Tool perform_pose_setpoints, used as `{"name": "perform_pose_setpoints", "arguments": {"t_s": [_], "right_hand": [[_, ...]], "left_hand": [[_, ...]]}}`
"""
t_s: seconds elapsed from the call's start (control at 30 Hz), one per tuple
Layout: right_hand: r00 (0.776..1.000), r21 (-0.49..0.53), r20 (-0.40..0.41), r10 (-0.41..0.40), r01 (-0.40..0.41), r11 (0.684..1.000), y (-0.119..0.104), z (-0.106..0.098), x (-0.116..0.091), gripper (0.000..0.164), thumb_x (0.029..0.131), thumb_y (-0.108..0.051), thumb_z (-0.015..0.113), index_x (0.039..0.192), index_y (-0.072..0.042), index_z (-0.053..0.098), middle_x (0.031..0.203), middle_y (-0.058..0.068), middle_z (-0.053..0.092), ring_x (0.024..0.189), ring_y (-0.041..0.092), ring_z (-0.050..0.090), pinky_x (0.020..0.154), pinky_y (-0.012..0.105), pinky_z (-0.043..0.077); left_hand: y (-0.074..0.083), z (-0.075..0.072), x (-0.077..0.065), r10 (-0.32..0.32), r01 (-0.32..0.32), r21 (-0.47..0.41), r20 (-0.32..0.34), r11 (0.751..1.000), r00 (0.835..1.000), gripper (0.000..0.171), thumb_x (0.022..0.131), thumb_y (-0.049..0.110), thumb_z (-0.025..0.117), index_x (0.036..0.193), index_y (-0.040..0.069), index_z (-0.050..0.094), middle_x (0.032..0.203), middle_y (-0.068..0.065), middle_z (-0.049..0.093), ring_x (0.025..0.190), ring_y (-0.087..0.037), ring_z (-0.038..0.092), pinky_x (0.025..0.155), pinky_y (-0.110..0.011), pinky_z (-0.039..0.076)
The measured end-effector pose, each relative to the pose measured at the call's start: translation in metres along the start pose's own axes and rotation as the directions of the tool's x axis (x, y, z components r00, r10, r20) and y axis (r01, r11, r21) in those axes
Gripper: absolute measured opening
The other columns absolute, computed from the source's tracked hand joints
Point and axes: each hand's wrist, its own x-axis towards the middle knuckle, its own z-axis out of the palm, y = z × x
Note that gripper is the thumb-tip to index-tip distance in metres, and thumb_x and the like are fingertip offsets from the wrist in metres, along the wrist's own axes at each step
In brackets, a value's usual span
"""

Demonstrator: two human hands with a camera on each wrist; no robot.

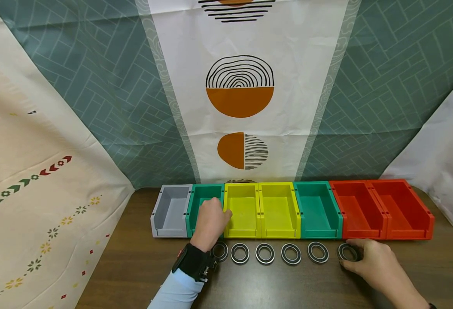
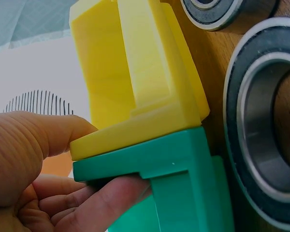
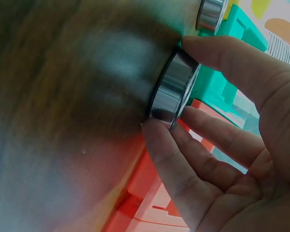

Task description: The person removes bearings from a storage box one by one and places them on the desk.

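My left hand [image 1: 211, 219] is at the left green bin [image 1: 206, 191] and its yellow neighbour [image 1: 243, 214]. In the left wrist view, the thumb lies on the yellow wall [image 2: 135, 137] and the fingers on the green wall [image 2: 135, 154], pinching the two touching walls together. On the table at right, my right hand [image 1: 378, 262] pinches the rim of a ball bearing [image 3: 175, 87] between thumb and fingers. Several more bearings lie flat in a row to its left, among them a near one [image 1: 318, 252] and one partly hidden by the left wrist [image 1: 220, 251].
A row of open bins stands behind the bearings: a grey bin [image 1: 171, 233] at left, then green, two yellow, another green bin [image 1: 320, 234] and two red bins [image 1: 409, 234]. The wooden table [image 1: 280, 287] ends at patterned cloth [image 1: 241, 43] behind and at both sides.
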Motion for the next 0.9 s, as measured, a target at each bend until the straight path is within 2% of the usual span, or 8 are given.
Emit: {"name": "perform_pose_setpoints", "arguments": {"t_s": [0.2, 0.33, 0.47, 0.57, 0.73, 0.9], "right_hand": [[1.000, 0.007, -0.025, -0.013, 0.013, 1.000, 0.000, 0.004, -0.002, 0.058, 0.057, -0.042, 0.084, 0.100, -0.008, 0.067, 0.089, 0.004, 0.064, 0.077, 0.020, 0.057, 0.069, 0.048, 0.047], [1.000, 0.002, -0.019, -0.008, 0.008, 1.000, 0.001, 0.003, 0.002, 0.059, 0.057, -0.043, 0.083, 0.102, -0.007, 0.067, 0.091, 0.006, 0.064, 0.079, 0.021, 0.057, 0.070, 0.049, 0.047], [1.000, 0.001, 0.014, 0.008, -0.008, 1.000, 0.003, 0.001, 0.006, 0.062, 0.059, -0.045, 0.082, 0.105, -0.007, 0.066, 0.093, 0.006, 0.063, 0.081, 0.022, 0.057, 0.072, 0.050, 0.047], [0.998, 0.008, 0.056, 0.019, -0.020, 1.000, 0.003, 0.002, 0.004, 0.063, 0.060, -0.046, 0.081, 0.107, -0.007, 0.065, 0.092, 0.004, 0.063, 0.079, 0.020, 0.056, 0.071, 0.048, 0.047], [0.999, 0.003, 0.037, -0.002, 0.002, 1.000, 0.002, 0.003, -0.004, 0.059, 0.060, -0.042, 0.082, 0.105, -0.008, 0.066, 0.091, 0.003, 0.063, 0.079, 0.020, 0.056, 0.070, 0.047, 0.047], [1.000, -0.016, 0.004, -0.018, 0.018, 1.000, -0.002, -0.003, -0.002, 0.061, 0.059, -0.043, 0.082, 0.104, -0.006, 0.065, 0.094, 0.008, 0.063, 0.083, 0.025, 0.058, 0.072, 0.051, 0.046]], "left_hand": [[0.000, 0.001, 0.000, -0.012, 0.012, -0.001, 0.011, 1.000, 1.000, 0.026, 0.085, 0.027, 0.066, 0.086, 0.001, 0.059, 0.058, -0.004, 0.046, 0.048, -0.017, 0.049, 0.045, -0.025, 0.042], [-0.001, 0.001, 0.002, 0.000, 0.000, -0.008, -0.007, 1.000, 1.000, 0.026, 0.085, 0.026, 0.065, 0.083, 0.001, 0.057, 0.058, -0.004, 0.046, 0.047, -0.017, 0.049, 0.043, -0.026, 0.041], [-0.002, 0.002, 0.002, 0.037, -0.038, -0.004, -0.040, 0.999, 0.998, 0.026, 0.085, 0.026, 0.065, 0.073, 0.004, 0.056, 0.054, -0.001, 0.039, 0.043, -0.016, 0.047, 0.040, -0.025, 0.039], [-0.004, 0.004, -0.001, 0.058, -0.057, 0.017, -0.041, 0.998, 0.997, 0.029, 0.085, 0.026, 0.065, 0.065, 0.007, 0.054, 0.053, 0.001, 0.033, 0.041, -0.016, 0.046, 0.039, -0.025, 0.037], [-0.005, 0.003, -0.008, 0.049, -0.049, 0.000, -0.029, 0.999, 0.998, 0.026, 0.084, 0.025, 0.065, 0.071, 0.006, 0.054, 0.053, 0.000, 0.036, 0.042, -0.016, 0.046, 0.040, -0.025, 0.038], [-0.001, -0.002, -0.007, 0.043, -0.043, -0.004, -0.052, 0.999, 0.998, 0.026, 0.084, 0.025, 0.066, 0.077, 0.003, 0.055, 0.053, -0.002, 0.040, 0.042, -0.017, 0.047, 0.040, -0.025, 0.039]]}}
